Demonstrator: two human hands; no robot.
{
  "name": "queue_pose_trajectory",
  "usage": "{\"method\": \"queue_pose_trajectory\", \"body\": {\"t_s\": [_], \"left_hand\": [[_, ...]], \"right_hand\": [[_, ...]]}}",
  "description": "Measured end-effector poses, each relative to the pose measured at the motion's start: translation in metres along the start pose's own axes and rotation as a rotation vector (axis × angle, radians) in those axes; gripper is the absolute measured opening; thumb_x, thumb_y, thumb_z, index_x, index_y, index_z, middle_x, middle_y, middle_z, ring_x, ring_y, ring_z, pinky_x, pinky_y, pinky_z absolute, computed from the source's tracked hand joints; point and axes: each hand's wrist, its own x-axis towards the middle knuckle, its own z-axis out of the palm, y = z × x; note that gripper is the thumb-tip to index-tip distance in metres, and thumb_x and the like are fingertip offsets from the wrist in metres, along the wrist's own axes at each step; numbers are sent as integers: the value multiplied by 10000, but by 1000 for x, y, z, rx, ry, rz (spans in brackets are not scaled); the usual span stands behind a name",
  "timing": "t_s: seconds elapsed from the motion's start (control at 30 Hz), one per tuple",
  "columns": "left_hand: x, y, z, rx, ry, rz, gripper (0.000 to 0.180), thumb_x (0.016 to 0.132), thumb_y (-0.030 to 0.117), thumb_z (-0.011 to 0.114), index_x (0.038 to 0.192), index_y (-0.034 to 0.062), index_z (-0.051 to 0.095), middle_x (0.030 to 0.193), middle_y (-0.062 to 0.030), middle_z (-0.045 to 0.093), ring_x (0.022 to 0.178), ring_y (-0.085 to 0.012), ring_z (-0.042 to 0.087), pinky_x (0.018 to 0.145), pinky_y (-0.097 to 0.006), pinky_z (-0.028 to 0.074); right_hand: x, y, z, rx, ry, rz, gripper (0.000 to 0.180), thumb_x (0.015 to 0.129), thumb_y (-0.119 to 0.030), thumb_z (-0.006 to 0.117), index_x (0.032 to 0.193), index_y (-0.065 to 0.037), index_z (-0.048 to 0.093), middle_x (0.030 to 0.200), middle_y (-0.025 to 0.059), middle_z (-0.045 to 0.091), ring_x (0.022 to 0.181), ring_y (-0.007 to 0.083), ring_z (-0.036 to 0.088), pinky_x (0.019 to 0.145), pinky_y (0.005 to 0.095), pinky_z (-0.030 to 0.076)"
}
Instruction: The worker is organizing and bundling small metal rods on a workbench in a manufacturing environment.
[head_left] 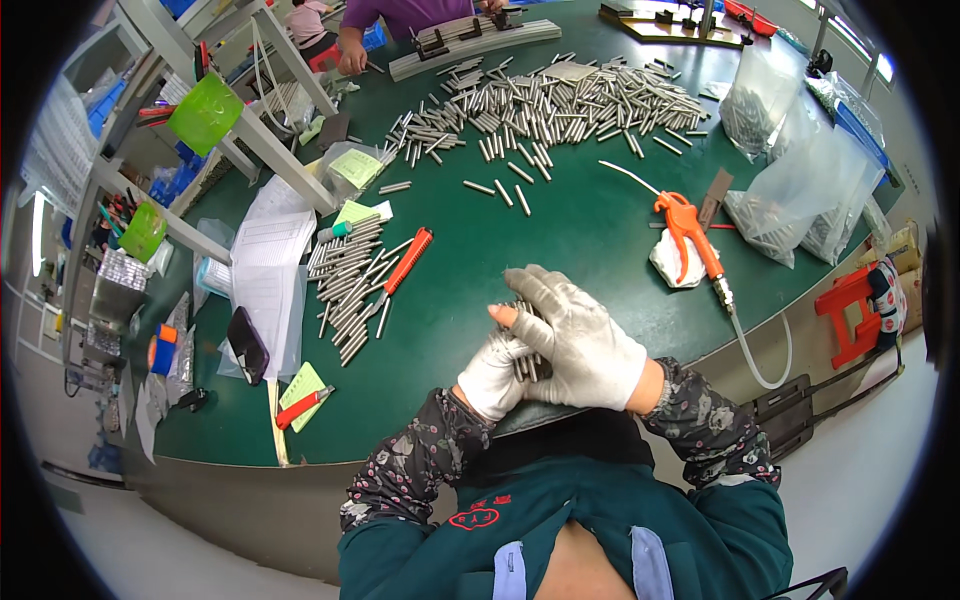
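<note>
Both my hands wear white gloves, with bare fingertips showing, and press together over the near edge of the table. Between them is a bundle of short metal pins (533,368). My left hand (488,378) is closed around the bundle from the left. My right hand (585,335) lies over it from the right, its fingers curved across the top, so part of the bundle is hidden. Left of my hands lies a pile of similar pins (345,280), with an orange-red utility knife (408,265) resting on its right side. A large heap of pins (560,105) spreads across the far side.
To the right, an orange air blow gun (692,232) lies on a white cloth (668,262), its hose hanging off the edge. Bags of pins (765,215) stand beyond. A phone (247,345), papers (268,240) and a red cutter (305,407) lie left. A co-worker (410,15) sits opposite.
</note>
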Motion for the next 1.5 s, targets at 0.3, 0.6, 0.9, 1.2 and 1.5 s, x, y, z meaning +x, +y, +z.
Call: {"method": "queue_pose_trajectory", "body": {"t_s": [0.3, 0.6, 0.9, 1.2, 1.5], "left_hand": [[11, 6, -23, 17, 11, -55, 368, 746, -27, 564, 1096, 53, 486, 1046, -50, 553, 1011, -185, 536, 873, -316, 461], [12, 10, -30, 109, 74, -12, 364, 730, -7, 609, 1066, 64, 489, 1008, -32, 550, 977, -156, 536, 840, -291, 457], [17, 16, -26, 332, 188, 148, 448, 693, -31, 665, 1084, 93, 486, 869, -16, 567, 701, -133, 570, 555, -263, 492], [22, 3, -46, 811, 148, 415, 685, 636, 10, 740, 1210, 80, 372, 983, -33, 560, 879, -122, 564, 770, -265, 491], [30, 1, -68, 1370, 67, 622, 694, 660, 65, 725, 1241, 118, 350, 989, -30, 549, 872, -135, 565, 777, -264, 479]], "right_hand": [[11, 22, 23, 111, 20, 3, 611, 536, -181, 727, 1092, -41, 516, 1020, 147, 526, 964, 318, 524, 792, 391, 450], [19, 27, 38, 112, -23, -3, 717, 560, -92, 692, 1229, -77, 436, 1056, 161, 507, 951, 339, 535, 805, 395, 454], [4, 47, 33, 835, 225, 459, 674, 680, -183, 698, 1264, -29, 399, 1070, 148, 498, 931, 250, 542, 793, 320, 439], [-13, 42, 36, 722, 186, 335, 411, 708, -59, 682, 1105, -38, 577, 749, 21, 522, 661, 108, 476, 622, 241, 410], [-17, 43, 39, 790, 194, 382, 368, 695, -19, 679, 1052, -24, 593, 757, 17, 528, 648, 92, 481, 600, 228, 412]]}}
